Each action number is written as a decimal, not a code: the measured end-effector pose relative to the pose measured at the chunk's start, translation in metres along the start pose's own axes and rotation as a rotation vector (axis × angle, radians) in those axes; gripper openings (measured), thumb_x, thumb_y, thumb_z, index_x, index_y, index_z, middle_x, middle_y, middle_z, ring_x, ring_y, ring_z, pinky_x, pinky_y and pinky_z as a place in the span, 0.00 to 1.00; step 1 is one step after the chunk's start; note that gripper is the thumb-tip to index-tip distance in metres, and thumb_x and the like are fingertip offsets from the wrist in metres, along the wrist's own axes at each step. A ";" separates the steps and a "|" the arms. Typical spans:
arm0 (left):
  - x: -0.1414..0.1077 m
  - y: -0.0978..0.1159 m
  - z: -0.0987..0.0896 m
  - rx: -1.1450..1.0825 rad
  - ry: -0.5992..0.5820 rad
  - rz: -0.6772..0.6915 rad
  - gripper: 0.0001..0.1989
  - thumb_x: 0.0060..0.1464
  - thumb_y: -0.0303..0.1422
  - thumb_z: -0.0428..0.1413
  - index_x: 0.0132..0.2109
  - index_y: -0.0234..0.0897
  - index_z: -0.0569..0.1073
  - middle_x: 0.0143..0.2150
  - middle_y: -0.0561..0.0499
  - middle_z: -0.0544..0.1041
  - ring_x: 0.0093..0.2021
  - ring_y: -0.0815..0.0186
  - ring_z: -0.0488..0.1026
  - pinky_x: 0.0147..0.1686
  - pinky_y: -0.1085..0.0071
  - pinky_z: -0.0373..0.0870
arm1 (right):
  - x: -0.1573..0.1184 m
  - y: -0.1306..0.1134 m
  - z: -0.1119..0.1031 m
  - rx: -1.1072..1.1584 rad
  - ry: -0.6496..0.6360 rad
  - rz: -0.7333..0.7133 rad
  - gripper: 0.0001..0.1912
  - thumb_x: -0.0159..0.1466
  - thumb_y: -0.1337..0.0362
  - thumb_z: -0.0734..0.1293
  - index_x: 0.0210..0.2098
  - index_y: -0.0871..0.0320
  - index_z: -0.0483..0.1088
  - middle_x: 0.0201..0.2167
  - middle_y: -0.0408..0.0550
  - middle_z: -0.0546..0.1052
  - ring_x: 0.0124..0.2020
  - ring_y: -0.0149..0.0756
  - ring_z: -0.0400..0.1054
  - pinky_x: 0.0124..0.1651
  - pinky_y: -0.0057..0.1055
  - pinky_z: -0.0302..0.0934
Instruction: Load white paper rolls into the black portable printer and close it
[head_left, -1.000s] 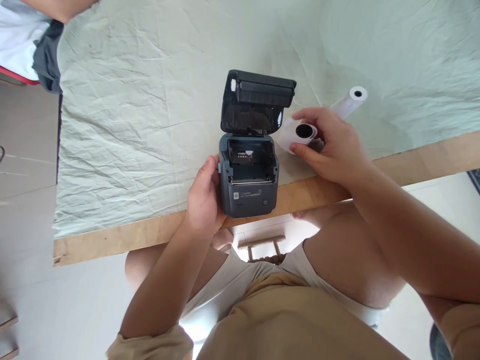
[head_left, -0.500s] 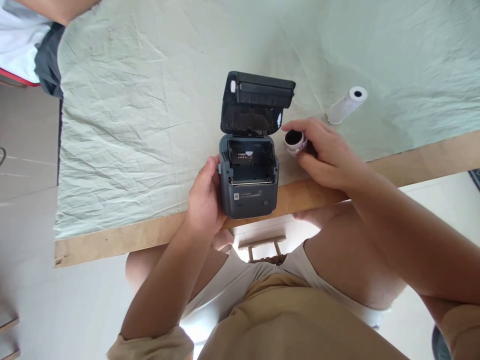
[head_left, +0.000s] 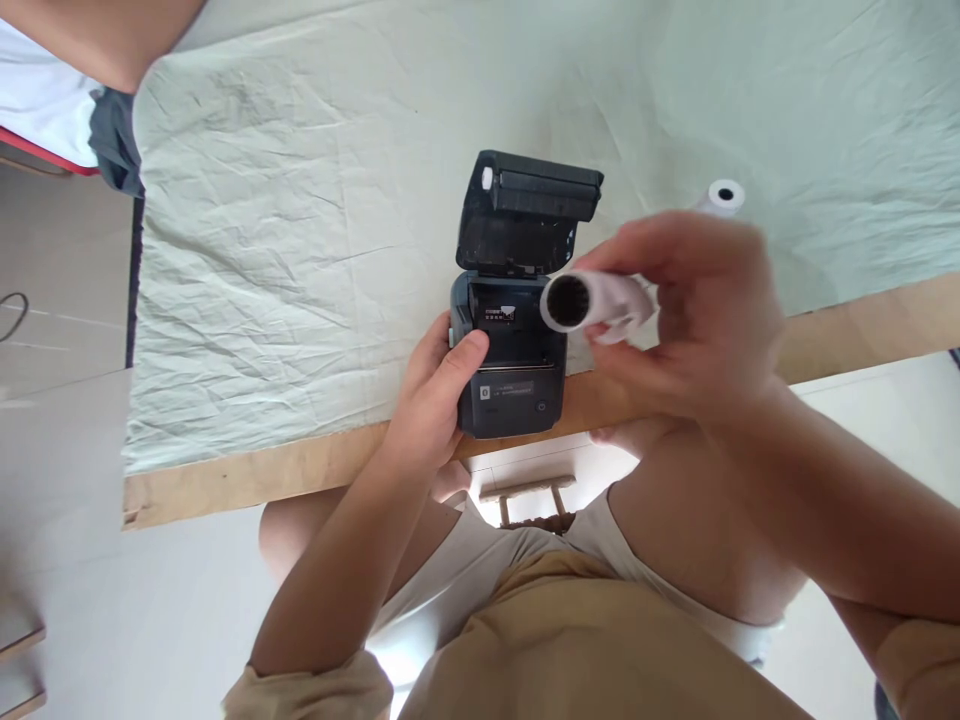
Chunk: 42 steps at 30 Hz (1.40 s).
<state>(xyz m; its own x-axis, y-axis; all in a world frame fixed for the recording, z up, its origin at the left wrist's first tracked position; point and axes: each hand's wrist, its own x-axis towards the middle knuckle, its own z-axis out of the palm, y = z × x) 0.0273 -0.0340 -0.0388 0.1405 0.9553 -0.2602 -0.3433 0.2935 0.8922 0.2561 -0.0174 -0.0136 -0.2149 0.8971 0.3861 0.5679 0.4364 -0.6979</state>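
Observation:
A dark label printer [head_left: 517, 390] lies at the table's near edge with its lid [head_left: 532, 215] flipped up and its paper bay bare. My left hand [head_left: 442, 385] grips its left side, the thumb over the bay's rim. In my right hand [head_left: 690, 310] is a white paper roll [head_left: 619, 305], held between thumb and fingers. Its hollow core points toward me and the roll overlaps the printer's right edge. Behind that hand stands a second white paper roll [head_left: 726, 196], partly hidden.
A pale green cloth [head_left: 300, 200] covers the table, with a bare wooden edge [head_left: 255, 465] along the front. Another person's arm [head_left: 112, 40] rests at the far left corner. Below the table edge is a small wooden stool [head_left: 529, 490].
My right hand has lifted the paper roll off the cloth and tipped it toward the printer. My left thumb has moved from the printer's side onto the bay's rim.

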 end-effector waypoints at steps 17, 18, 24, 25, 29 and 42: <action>-0.003 0.002 0.003 0.005 0.006 0.004 0.24 0.63 0.53 0.72 0.53 0.41 0.81 0.47 0.48 0.90 0.52 0.51 0.90 0.45 0.62 0.88 | 0.012 -0.006 0.033 -0.013 0.008 -0.167 0.09 0.73 0.71 0.69 0.44 0.47 0.75 0.55 0.45 0.90 0.54 0.48 0.87 0.60 0.55 0.80; -0.003 0.001 0.003 0.004 0.010 0.004 0.23 0.63 0.53 0.72 0.53 0.41 0.81 0.47 0.48 0.90 0.53 0.50 0.90 0.46 0.61 0.88 | 0.011 -0.005 0.034 -0.036 0.003 -0.168 0.10 0.73 0.71 0.68 0.43 0.47 0.75 0.55 0.44 0.90 0.54 0.49 0.87 0.60 0.55 0.80; -0.002 -0.001 0.003 -0.021 0.004 0.003 0.24 0.63 0.53 0.72 0.53 0.41 0.82 0.48 0.46 0.89 0.60 0.47 0.87 0.51 0.59 0.88 | 0.004 -0.004 0.034 0.011 0.142 -0.364 0.15 0.69 0.76 0.68 0.41 0.45 0.73 0.48 0.39 0.90 0.49 0.45 0.87 0.52 0.50 0.79; -0.002 -0.001 0.003 -0.027 0.005 0.007 0.24 0.62 0.53 0.72 0.52 0.41 0.82 0.47 0.46 0.89 0.60 0.47 0.87 0.51 0.59 0.88 | 0.001 -0.005 0.033 0.008 0.146 -0.391 0.15 0.68 0.76 0.68 0.40 0.45 0.73 0.46 0.38 0.89 0.48 0.45 0.86 0.50 0.49 0.77; -0.002 0.000 0.002 -0.025 0.008 0.059 0.22 0.62 0.53 0.73 0.52 0.44 0.81 0.46 0.49 0.87 0.53 0.51 0.88 0.46 0.62 0.86 | -0.010 -0.006 0.038 -0.053 0.082 -0.441 0.12 0.70 0.72 0.71 0.42 0.44 0.72 0.45 0.39 0.88 0.46 0.45 0.85 0.46 0.48 0.71; -0.002 0.004 -0.001 0.095 0.027 0.049 0.29 0.49 0.39 0.79 0.57 0.44 0.80 0.50 0.48 0.86 0.49 0.54 0.85 0.44 0.64 0.84 | 0.013 0.007 0.019 -0.014 0.158 -0.103 0.23 0.73 0.57 0.65 0.67 0.43 0.64 0.72 0.52 0.76 0.72 0.51 0.75 0.64 0.55 0.76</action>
<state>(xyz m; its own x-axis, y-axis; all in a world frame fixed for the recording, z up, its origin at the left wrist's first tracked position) 0.0244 -0.0348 -0.0347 0.1004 0.9694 -0.2238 -0.2597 0.2427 0.9347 0.2419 -0.0015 -0.0253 -0.1458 0.8249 0.5461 0.5608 0.5237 -0.6413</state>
